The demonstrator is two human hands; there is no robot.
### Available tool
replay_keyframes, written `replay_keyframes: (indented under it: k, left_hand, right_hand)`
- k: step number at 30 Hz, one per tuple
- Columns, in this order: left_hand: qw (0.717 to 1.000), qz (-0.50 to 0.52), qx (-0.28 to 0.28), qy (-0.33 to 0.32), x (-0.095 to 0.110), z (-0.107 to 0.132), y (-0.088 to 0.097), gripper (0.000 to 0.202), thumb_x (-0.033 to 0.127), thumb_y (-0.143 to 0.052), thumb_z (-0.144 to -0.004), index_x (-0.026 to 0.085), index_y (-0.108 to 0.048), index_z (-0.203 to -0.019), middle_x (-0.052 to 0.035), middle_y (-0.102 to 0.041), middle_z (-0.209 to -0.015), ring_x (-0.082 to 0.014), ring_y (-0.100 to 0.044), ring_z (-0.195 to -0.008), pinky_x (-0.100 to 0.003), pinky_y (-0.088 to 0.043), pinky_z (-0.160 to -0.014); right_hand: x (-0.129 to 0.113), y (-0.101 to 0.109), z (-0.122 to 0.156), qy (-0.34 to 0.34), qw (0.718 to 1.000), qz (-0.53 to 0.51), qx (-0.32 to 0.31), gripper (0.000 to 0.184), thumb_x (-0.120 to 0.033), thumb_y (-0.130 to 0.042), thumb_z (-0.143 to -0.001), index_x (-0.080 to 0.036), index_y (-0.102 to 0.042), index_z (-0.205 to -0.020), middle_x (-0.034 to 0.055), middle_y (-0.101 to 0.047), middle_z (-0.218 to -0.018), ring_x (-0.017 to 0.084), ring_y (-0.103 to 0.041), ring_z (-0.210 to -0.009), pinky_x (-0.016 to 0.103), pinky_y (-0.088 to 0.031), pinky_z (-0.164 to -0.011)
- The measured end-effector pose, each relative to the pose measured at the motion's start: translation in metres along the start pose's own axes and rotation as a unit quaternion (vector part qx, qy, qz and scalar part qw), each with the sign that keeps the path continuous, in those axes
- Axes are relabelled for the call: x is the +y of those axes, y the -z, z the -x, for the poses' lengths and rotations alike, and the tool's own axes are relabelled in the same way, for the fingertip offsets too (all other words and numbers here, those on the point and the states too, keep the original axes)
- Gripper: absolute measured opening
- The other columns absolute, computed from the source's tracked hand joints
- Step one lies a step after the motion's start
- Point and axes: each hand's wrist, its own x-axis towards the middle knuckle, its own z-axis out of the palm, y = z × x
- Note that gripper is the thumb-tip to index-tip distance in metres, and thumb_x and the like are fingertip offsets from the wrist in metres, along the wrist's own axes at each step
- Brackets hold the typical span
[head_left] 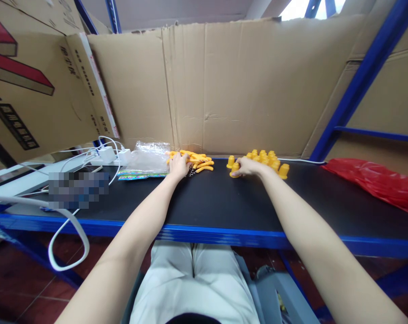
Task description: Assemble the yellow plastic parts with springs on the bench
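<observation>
My left hand (179, 165) rests on the left end of a pile of orange-yellow cords (203, 163), fingers curled in among them. Small metal chains (192, 171) hang from the cords beside that hand. To the right, my right hand (251, 167) has its fingers closed at the side of a small yellow plastic cup (235, 169), which stands upside down on the black tabletop. One more yellow cup (230, 161) is just behind it. Several similar yellow cups (263, 157) stand grouped beyond my right hand, partly hidden by it.
A clear plastic bag (145, 157) lies left of the cords. White chargers (106, 154) and cables crowd the left end. A red plastic bag (376, 180) sits at the right. Cardboard (251, 90) walls the back; a blue metal edge (220, 235) runs along the front.
</observation>
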Motion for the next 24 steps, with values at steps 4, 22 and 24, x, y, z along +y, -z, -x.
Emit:
replay_keyframes:
  k: [4,22,24]
  left_hand:
    - [0.999,0.014,0.037,-0.029,0.003,0.0,0.001,0.03,0.037,-0.048,-0.088,0.022,-0.059,-0.111,-0.0108,-0.057,-0.111,-0.0259,-0.054,-0.106,-0.039,-0.039,-0.092]
    - [0.994,-0.014,-0.043,-0.098,0.024,0.012,0.015,0.018,0.025,-0.049,-0.082,0.019,-0.057,-0.096,-0.0112,-0.06,-0.105,-0.0271,-0.058,-0.095,-0.037,-0.042,-0.08]
    - [0.994,-0.02,-0.043,-0.101,0.024,0.012,0.016,0.018,0.026,-0.048,-0.082,0.019,-0.057,-0.096,-0.0113,-0.06,-0.105,-0.0267,-0.058,-0.094,-0.037,-0.043,-0.079]
  right_hand:
    - [-0.004,-0.005,-0.006,-0.001,0.998,-0.015,-0.06,0.025,-0.036,-0.071,-0.068,-0.016,-0.06,-0.079,0.0047,-0.065,-0.086,0.02,-0.061,-0.079,0.031,-0.045,-0.072]
    - [-0.045,0.015,0.016,0.051,0.993,0.076,-0.076,0.023,-0.017,-0.064,-0.074,-0.015,-0.062,-0.097,0.0079,-0.067,-0.099,0.02,-0.061,-0.087,0.025,-0.041,-0.068]
    - [-0.045,0.014,0.015,0.051,0.993,0.077,-0.077,0.024,-0.018,-0.064,-0.074,-0.015,-0.062,-0.098,0.0084,-0.067,-0.1,0.02,-0.061,-0.088,0.025,-0.042,-0.069]
